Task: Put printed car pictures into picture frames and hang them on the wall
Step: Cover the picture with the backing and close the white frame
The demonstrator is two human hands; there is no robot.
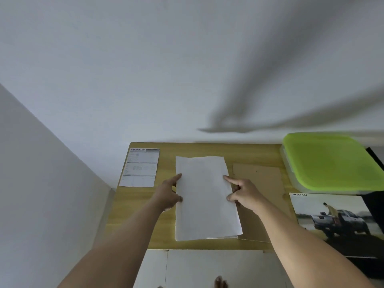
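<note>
A white sheet lies blank side up in the middle of the wooden table; something flat lies under it, showing at its lower edges. My left hand touches its left edge with forefinger and thumb spread. My right hand rests on its right edge, forefinger pointing, thumb on the paper. A brown backing board lies to the right, partly under the sheet. A printed pickup-truck picture lies at the right edge. No picture frame shows clearly.
A specification sheet lies at the table's back left. A clear box with a lime-green lid stands at the back right. White walls rise behind and to the left. White floor tiles show below the table's front edge.
</note>
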